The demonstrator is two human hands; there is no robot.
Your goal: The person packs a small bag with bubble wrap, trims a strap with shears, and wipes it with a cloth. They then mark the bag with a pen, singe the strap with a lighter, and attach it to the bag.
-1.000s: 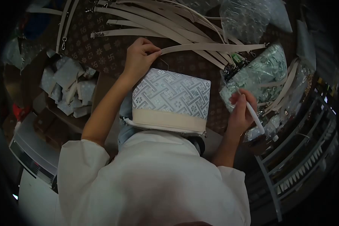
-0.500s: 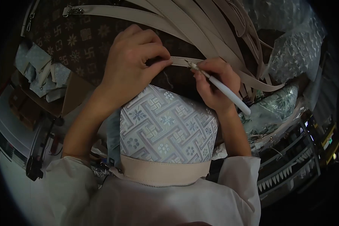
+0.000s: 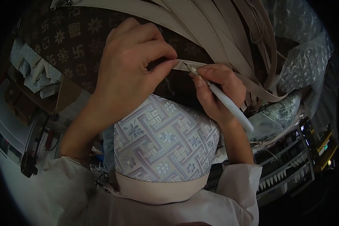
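Note:
My left hand (image 3: pixel 133 62) pinches the end of a narrow beige strap (image 3: pixel 184 64) between thumb and fingers, over dark brown patterned fabric (image 3: pixel 75 47). Closed round a white pen-like tool (image 3: pixel 231 107) is my right hand (image 3: pixel 222 90), just right of the left one. The tool's thin dark tip meets the strap, or hovers very close to it; which one I cannot tell. Below both hands a pale blue-grey patterned bag (image 3: pixel 165 139) lies against my body, its beige zipped edge (image 3: pixel 162 188) towards me.
Several long beige straps (image 3: pixel 214 34) fan across the top. Bubble wrap (image 3: pixel 305 64) and a clear plastic package (image 3: pixel 277 115) are at the right. An open cardboard box (image 3: pixel 67 94) with pale patterned pieces (image 3: pixel 35 69) stands at the left. A metal rack (image 3: pixel 286 165) is lower right.
The view has shifted a little, so the bag's zipped edge appears lower. Both hands keep their holds, and the tool's tip has moved slightly closer to my left fingertips.

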